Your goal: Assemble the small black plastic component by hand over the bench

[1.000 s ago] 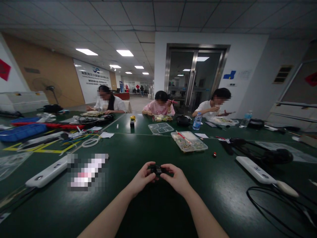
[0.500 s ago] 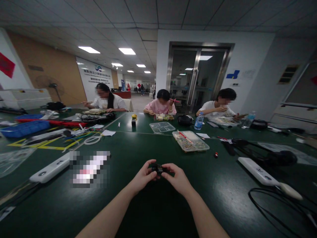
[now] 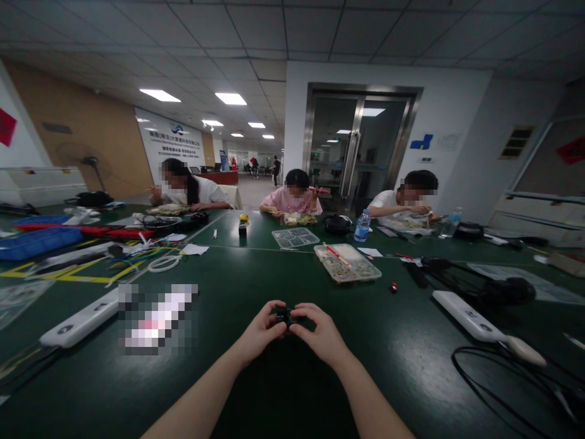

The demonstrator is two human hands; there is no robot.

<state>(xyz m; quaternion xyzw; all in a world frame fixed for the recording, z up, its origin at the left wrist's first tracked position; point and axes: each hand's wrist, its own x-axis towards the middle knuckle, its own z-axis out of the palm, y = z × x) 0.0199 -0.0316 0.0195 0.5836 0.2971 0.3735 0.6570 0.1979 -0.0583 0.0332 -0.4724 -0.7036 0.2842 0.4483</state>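
Observation:
Both my hands meet over the dark green table [image 3: 256, 280], just in front of me. My left hand [image 3: 260, 332] and my right hand [image 3: 320, 332] pinch a small black part [image 3: 283, 316] between their fingertips, a little above the tabletop. Fingers of both hands curl round it, so most of the part is hidden. Beyond the hands lies a clear plastic compartment box [image 3: 347, 263] with small parts and a red stick in it. A tiny red piece [image 3: 393, 286] lies loose to the right of the box.
White power strips lie left [image 3: 77, 320] and right [image 3: 470, 314], with black cables [image 3: 493, 381] at the right. A second clear tray [image 3: 295, 237], a water bottle [image 3: 362, 226] and a blue bin [image 3: 34, 242] stand farther off. Three people sit at the far side.
My hands have stayed together on the small black part, fingertips closing slightly tighter over it. The view has shifted a little as my head moved.

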